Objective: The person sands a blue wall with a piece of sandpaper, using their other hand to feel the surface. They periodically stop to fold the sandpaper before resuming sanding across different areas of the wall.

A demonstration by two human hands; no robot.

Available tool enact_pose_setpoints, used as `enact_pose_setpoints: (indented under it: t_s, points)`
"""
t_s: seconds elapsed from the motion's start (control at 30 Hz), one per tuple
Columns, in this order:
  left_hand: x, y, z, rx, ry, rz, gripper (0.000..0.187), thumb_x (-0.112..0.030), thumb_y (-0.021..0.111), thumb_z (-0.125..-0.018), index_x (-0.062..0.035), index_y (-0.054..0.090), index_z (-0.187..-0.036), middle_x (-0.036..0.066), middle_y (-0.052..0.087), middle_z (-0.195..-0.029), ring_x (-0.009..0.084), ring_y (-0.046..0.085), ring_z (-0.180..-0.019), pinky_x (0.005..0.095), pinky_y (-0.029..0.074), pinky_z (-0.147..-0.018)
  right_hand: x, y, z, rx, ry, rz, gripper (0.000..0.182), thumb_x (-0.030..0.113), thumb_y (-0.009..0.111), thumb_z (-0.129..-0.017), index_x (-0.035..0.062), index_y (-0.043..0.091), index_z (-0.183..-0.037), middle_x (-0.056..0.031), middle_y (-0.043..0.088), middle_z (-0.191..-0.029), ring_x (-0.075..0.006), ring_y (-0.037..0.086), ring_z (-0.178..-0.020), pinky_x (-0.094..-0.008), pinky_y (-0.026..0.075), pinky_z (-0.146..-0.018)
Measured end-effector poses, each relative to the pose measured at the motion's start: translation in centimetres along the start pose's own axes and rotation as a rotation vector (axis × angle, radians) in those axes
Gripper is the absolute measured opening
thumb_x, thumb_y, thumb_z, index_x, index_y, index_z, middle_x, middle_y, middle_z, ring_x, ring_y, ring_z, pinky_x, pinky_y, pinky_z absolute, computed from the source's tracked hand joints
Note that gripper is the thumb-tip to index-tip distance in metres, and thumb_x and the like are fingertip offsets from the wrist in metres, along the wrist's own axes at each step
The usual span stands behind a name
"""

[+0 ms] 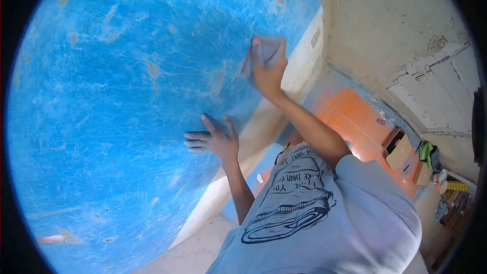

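Observation:
My left hand [218, 141] lies against the scuffed blue wall [127, 116], its fingers spread and holding nothing. Higher up and to the right, my right hand [269, 73] grips a greyish-purple sheet of sandpaper [274, 46] near the blue paint's edge. The sheet looks folded or bent and is slightly blurred, as is the hand. Part of the sandpaper is hidden by my fingers. Fine scratches and several pale chipped patches mark the paint around both hands.
A pale unpainted strip [299, 68] borders the blue paint. On the right stands a rough plaster wall [380, 20]. An orange tiled floor [350, 122] lies below, with a cardboard box [399, 152], a green bag [430, 155] and assorted items beside it.

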State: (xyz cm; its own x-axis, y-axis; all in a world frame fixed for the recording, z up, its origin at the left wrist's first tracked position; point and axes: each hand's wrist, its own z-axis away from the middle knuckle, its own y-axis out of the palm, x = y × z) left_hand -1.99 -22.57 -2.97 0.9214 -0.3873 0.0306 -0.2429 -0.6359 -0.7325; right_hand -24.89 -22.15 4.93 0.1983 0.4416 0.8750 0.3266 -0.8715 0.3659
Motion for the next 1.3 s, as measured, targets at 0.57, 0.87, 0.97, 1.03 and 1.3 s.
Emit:
enact_pose_setpoints:
  t_s: [0.57,0.87,0.97,1.03,1.3]
  points:
    - [-0.2,0.0,-0.1,-0.042,0.04,-0.014,0.086,-0.056,0.065,-0.095,-0.0228,0.027,-0.165,0.042,-0.017,-0.162,0.0656,-0.021,-0.146,0.0872,-0.007,-0.1,-0.5,-0.3,1.4,0.007,0.058,-0.057,0.029,0.025,0.07,-0.1,0.0013,0.057,-0.108,-0.0121,0.07,-0.089,-0.0157,0.066,-0.083,-0.0333,0.052,-0.078]
    - [-0.3,0.0,-0.2,-0.03,0.022,0.006,0.085,-0.057,0.063,-0.095,-0.0251,0.027,-0.165,0.041,-0.019,-0.162,0.0651,-0.024,-0.145,0.0879,-0.008,-0.099,-0.3,-0.5,2.5,0.096,0.023,-0.011,0.023,0.019,0.065,-0.103,0.0009,0.053,-0.111,-0.0115,0.069,-0.077,-0.0162,0.067,-0.065,-0.032,0.052,-0.061]
    - [-0.1,0.0,-0.1,-0.019,0.015,0.01,0.085,-0.058,0.063,-0.096,-0.025,0.026,-0.165,0.041,-0.02,-0.162,0.0649,-0.024,-0.145,0.088,-0.007,-0.099,-2.1,0.3,-0.6,-0.027,-0.124,0.059,0.022,0.017,0.065,-0.103,0.0008,0.053,-0.112,-0.0099,0.069,-0.075,-0.0154,0.067,-0.065,-0.0314,0.052,-0.06]
    - [0.2,0.0,0.2,-0.022,0.032,0.003,0.085,-0.058,0.063,-0.096,-0.0252,0.026,-0.165,0.041,-0.02,-0.162,0.0654,-0.024,-0.145,0.0881,-0.007,-0.099,-2.0,0.3,0.1,-0.041,-0.138,0.064,0.021,0.017,0.065,-0.103,0.0007,0.054,-0.112,-0.01,0.069,-0.077,-0.0161,0.068,-0.068,-0.0322,0.052,-0.062]
    - [0.0,0.1,0.2,-0.046,0.029,0.011,0.086,-0.058,0.064,-0.094,-0.0268,0.026,-0.165,0.04,-0.019,-0.163,0.0638,-0.024,-0.146,0.0867,-0.01,-0.1,-1.4,0.3,-2.1,-0.071,-0.009,0.03,0.025,0.016,0.069,-0.1,0.0006,0.054,-0.114,-0.0128,0.072,-0.087,-0.0199,0.07,-0.08,-0.0358,0.054,-0.072]
